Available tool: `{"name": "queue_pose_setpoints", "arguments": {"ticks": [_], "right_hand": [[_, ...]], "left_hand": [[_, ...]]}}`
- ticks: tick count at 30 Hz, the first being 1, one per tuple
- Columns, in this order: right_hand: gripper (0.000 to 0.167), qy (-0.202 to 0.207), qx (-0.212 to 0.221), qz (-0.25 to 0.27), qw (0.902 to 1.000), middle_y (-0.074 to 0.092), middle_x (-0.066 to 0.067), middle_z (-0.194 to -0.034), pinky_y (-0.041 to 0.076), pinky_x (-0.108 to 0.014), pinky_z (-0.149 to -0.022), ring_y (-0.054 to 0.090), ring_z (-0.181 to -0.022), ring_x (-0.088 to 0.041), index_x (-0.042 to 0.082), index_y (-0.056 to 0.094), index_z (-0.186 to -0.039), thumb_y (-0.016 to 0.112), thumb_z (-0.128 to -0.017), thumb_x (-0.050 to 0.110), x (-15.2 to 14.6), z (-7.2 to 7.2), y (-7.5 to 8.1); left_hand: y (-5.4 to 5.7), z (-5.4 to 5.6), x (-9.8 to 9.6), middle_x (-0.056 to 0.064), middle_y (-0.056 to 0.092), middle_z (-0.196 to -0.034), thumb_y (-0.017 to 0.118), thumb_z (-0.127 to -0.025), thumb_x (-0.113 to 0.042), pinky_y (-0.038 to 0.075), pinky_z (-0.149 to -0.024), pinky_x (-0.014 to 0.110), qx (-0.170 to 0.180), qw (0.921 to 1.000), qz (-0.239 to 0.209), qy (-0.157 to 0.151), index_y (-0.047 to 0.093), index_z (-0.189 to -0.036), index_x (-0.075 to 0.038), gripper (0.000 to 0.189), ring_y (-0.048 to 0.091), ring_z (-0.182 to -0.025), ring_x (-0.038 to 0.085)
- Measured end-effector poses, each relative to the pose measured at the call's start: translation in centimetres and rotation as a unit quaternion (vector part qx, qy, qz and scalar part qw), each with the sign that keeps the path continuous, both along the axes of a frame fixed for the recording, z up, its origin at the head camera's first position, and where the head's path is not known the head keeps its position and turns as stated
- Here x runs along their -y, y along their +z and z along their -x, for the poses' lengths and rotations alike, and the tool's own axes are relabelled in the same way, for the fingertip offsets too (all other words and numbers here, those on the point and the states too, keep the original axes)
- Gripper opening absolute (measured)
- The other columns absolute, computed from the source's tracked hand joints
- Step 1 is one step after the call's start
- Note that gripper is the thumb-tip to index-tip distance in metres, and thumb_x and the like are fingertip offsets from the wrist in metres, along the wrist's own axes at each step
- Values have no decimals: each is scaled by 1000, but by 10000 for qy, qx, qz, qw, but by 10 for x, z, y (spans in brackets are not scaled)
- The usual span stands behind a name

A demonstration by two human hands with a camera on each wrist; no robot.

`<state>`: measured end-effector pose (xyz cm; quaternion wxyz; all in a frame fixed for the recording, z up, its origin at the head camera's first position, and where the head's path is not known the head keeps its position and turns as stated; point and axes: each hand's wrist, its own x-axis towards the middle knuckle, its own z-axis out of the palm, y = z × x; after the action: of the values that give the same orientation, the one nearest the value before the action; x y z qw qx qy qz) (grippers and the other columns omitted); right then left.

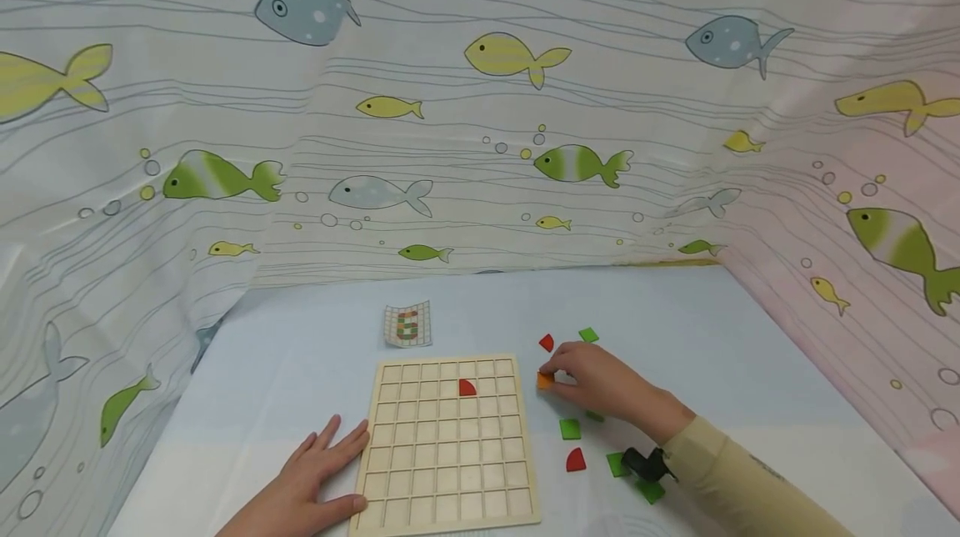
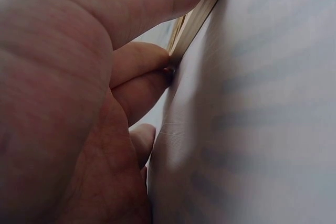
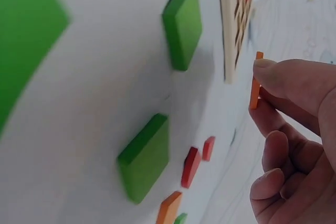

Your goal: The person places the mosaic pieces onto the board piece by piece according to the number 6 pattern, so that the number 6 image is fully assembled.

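Note:
My right hand [image 1: 611,378] pinches an orange square tile [image 3: 255,86] between thumb and fingertips, to the right of a wooden grid board [image 1: 448,430]. In the right wrist view the tile is seen edge-on, apart from the table, with the other fingers curled behind it. A red quarter-circle piece [image 1: 467,388] sits in a cell near the board's top. My left hand [image 1: 307,483] lies with spread fingers against the board's left edge. From the left wrist, its thumb and fingertips [image 2: 152,59] touch the board's side [image 2: 202,17].
A small pattern card [image 1: 407,325] lies behind the board. Around my right hand are several green squares, among them a green tile [image 1: 570,429], plus red quarter circles [image 1: 575,460]. Another orange piece [image 3: 169,209] shows in the right wrist view. Fish-printed sheeting [image 1: 450,128] surrounds the table.

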<state>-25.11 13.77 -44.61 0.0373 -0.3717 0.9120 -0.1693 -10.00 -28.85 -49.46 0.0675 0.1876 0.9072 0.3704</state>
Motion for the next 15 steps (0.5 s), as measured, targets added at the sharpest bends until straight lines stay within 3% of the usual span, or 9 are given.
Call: {"name": "queue_pose_setpoints", "arguments": {"ticks": [3, 10, 15], "right_hand": [[23, 9, -97, -152, 9998, 67, 11, -104, 52, -29, -86, 58, -99, -10, 16, 76, -112, 75, -90, 24, 10, 2, 2], [23, 236, -163, -69, 9996, 66, 10, -103, 51, -27, -85, 60, -96, -9, 16, 76, -113, 74, -91, 23, 38, 8, 2], [21, 348, -147, 45, 9993, 66, 9, -103, 51, -26, -84, 60, -97, -9, 15, 77, -111, 73, -91, 22, 58, 9, 3]], "left_hand": [[0, 0, 0, 13, 42, -152, 69, -90, -45, -10, -100, 3, 57, 10000, -22, 14, 45, -149, -8, 74, 6, -146, 31], [0, -1, 2, 15, 41, -152, 68, -92, -42, -9, -101, 3, -18, 9999, -121, -83, 45, -149, -6, 72, -3, -138, -9], [-2, -1, 4, 14, 40, -152, 68, -93, -41, -9, -102, 3, -21, 9997, -194, -122, 44, -150, -8, 70, -2, -140, -1]]}}
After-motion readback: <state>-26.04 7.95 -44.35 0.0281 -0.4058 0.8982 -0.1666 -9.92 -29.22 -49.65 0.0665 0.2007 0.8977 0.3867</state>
